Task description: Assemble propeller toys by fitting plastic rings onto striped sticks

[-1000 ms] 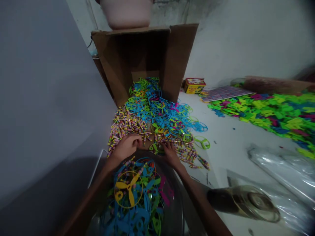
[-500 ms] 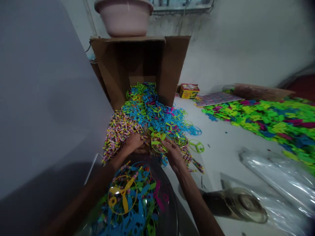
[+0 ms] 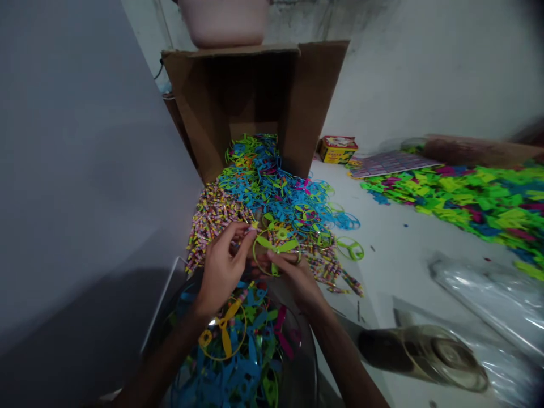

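Observation:
My right hand (image 3: 300, 279) is closed on a lime-green ringed toy propeller (image 3: 275, 247), its thumb on a blade near the hub. Just left of it, my left hand (image 3: 223, 266) pinches a small pink-and-yellow stick (image 3: 254, 226), mostly hidden by the fingertips. Beyond the left hand lies a heap of similar short striped sticks (image 3: 215, 207). Blue and green ringed propellers (image 3: 293, 207) spill across the table behind both hands. Under my forearms sits a dark round basin (image 3: 313, 362) with blue, green and pink propellers; a yellow propeller (image 3: 225, 334) lies on top.
A cardboard box (image 3: 318, 102) lies open toward me, with a pink tub (image 3: 225, 22) on it. To the right are a small yellow-red box (image 3: 339, 149), a pile of green plastic pieces (image 3: 476, 198), clear plastic bags (image 3: 488, 300) and a lying bottle (image 3: 425, 357).
My left hand has lifted from the stick heap with a small stick and come close to the propeller. My right hand has turned the green propeller to face me. The view has shifted slightly.

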Available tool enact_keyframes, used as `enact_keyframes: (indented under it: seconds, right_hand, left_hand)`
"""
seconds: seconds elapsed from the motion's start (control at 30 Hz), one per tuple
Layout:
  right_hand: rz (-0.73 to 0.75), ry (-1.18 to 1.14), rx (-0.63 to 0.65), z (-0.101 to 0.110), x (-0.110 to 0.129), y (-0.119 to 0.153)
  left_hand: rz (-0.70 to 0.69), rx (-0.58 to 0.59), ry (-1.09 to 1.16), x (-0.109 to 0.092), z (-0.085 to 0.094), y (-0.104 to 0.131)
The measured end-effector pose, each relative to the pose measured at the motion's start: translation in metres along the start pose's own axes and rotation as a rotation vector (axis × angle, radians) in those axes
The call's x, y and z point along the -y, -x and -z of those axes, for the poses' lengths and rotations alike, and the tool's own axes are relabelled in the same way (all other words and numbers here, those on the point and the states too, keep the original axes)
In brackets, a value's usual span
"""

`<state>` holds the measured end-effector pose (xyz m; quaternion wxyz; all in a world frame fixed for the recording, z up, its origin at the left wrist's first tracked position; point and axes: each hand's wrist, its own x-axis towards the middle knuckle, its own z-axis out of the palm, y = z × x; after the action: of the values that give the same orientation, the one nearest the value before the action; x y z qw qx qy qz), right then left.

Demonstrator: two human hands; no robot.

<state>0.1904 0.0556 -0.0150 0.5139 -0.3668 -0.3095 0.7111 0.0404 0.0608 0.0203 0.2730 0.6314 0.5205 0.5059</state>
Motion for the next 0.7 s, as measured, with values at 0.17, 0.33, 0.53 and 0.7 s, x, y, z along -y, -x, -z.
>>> enact_keyframes:
  seconds: [0.17, 0.33, 0.53, 0.7]
  right_hand:
    - [0.093, -0.174, -0.128, -0.013, 0.016, 0.003]
    - [0.041, -0.217, -0.107, -0.032, 0.013, 0.013]
    - [0.052, -0.263, -0.118, -0.042, 0.006, 0.022]
    - [0.059, -0.302, -0.147, -0.044, 0.005, 0.026]
  left_hand:
    - [0.121, 0.036, 0.008, -0.015, 0.003, 0.040]
    - [0.157, 0.104, 0.060, -0.008, -0.012, 0.063]
    - [0.188, 0.112, 0.109, -0.008, -0.012, 0.070]
    - [0.217, 0.126, 0.133, -0.010, -0.011, 0.073]
